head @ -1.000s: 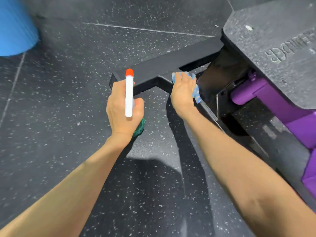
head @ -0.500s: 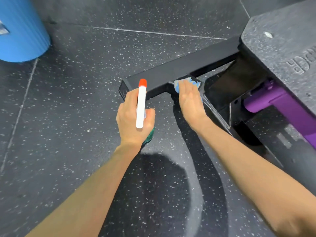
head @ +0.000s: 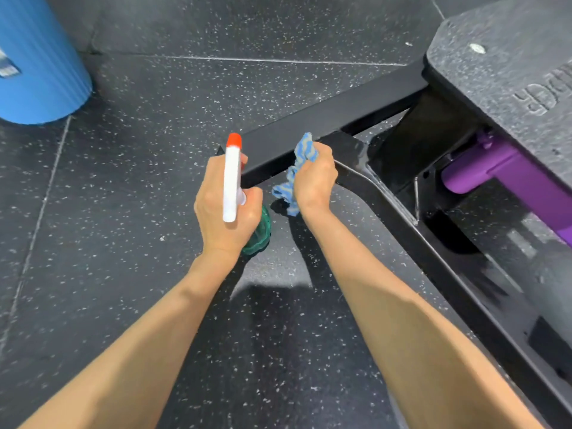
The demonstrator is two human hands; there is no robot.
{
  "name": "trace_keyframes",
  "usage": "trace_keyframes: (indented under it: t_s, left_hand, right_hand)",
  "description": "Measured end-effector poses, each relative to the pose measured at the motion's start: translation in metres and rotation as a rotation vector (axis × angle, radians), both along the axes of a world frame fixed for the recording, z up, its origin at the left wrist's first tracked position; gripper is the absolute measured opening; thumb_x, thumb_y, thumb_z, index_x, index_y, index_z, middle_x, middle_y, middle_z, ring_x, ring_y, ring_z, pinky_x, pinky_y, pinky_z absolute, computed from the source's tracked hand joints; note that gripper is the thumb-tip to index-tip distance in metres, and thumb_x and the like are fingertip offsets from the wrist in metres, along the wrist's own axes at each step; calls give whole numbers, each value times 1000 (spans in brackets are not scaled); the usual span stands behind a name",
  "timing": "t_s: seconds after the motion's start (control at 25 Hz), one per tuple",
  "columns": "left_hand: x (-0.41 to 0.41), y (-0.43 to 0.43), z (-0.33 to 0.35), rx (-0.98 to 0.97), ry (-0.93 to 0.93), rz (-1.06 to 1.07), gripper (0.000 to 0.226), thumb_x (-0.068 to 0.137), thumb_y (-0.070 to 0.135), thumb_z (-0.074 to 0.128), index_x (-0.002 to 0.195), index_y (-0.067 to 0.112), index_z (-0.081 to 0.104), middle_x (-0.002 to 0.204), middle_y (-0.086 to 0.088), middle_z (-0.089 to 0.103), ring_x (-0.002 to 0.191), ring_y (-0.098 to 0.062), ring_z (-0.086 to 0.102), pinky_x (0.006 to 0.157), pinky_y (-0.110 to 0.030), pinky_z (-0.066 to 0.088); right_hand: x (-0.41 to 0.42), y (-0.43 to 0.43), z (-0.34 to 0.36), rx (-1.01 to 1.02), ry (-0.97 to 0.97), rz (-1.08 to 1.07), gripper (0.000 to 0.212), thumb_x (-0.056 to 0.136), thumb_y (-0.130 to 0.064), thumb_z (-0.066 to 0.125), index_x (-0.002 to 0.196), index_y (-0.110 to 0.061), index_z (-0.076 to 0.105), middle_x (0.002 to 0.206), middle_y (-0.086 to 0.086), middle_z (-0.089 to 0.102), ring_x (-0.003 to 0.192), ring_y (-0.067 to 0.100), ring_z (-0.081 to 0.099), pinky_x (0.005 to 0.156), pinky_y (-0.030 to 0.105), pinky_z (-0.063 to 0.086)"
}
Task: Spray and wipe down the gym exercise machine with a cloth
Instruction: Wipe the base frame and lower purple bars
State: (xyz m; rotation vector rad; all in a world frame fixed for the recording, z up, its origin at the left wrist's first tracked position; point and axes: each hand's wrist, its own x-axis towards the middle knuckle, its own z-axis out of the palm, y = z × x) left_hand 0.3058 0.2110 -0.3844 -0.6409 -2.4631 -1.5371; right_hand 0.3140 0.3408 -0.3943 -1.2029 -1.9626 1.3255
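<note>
Where a moment ago the right hand (head: 314,181) pressed the cloth (head: 286,188) flat on the machine's black bar (head: 325,125), it now clenches the cloth in a fist at frame centre, so that stretch looks wiped. Just left, the left hand (head: 216,212) grasps the spray bottle (head: 231,181), nozzle toward the bar.

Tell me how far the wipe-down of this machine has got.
Done, it seems: the frame joint shines wet. In hand: the right hand grips the bunched cloth at the black base bar, while the left hand holds the spray bottle beside it. Left, probably: the purple tube and the speckled top plate, which show no wet sheen.
</note>
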Motion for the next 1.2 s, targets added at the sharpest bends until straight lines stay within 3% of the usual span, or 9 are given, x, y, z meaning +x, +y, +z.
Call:
trace_keyframes:
  t_s: [0.16,0.32,0.48,0.64,0.72,0.88,1.0,1.12,1.2]
  left_hand:
    - [0,5,1,-2,-12,16,47,66,21,45,106,6,63,90,-8,65,70,-35,55,68,-44,49]
    - [1,5,-3,27,23,-7,52,64,24,40,106,2,63,92,-9,66,72,-38,58,69,-50,50]
    - [1,3,-4,4,15,12,44,66,15,46,106,4,63,83,-8,62,62,-37,49,66,-47,49]
    - [2,4,-3,5,9,19,43,66,8,50,107,5,63,83,-1,63,61,-34,49,68,-45,49]
    - [2,4,-2,2,19,15,44,68,7,51,110,6,64,89,10,59,63,-32,51,69,-43,50]
    - [3,5,1,-3,-11,7,43,69,8,52,110,7,63,84,6,60,64,-34,52,69,-44,51]
    - [5,5,0,6,-22,31,41,69,8,53,109,9,64,79,-5,63,62,-30,50,68,-39,48]
    - [5,6,0,6,-38,55,41,69,10,52,108,10,64,76,-6,62,63,-29,50,68,-34,44]
    - [6,6,1,15,-50,52,41,69,9,52,108,11,63,77,-4,61,63,-27,49,70,-34,43]
  right_hand:
    - [-23,-15,-11,-339,-110,-127,21,93,-7,44,112,-6,53,110,15,59,93,25,52,76,29,38]
    - [-7,-21,-17,-206,-242,241,13,84,-5,54,78,-12,63,76,8,58,75,21,47,73,31,45]
    - [-15,7,2,-140,-163,-5,43,86,2,46,49,-18,36,53,-4,36,69,21,34,63,26,31]
    - [1,30,20,218,-184,177,31,81,2,41,79,-19,64,77,6,56,67,26,49,63,29,39]
    - [8,52,20,444,-260,254,27,76,-4,36,78,-29,46,81,10,42,63,28,37,58,31,34]
    - [38,79,-20,1002,-631,447,65,79,8,42,140,-7,29,137,21,38,127,37,39,106,42,33]
    - [113,97,-42,1447,-919,822,66,86,0,31,149,0,10,155,22,18,143,39,17,115,46,16]
    - [114,92,-23,1527,-1118,863,51,92,-11,42,143,-8,37,154,7,29,143,30,25,116,43,14]
    - [70,73,-14,1507,-1075,864,55,97,-13,42,149,-8,23,160,6,7,147,27,4,118,41,3]
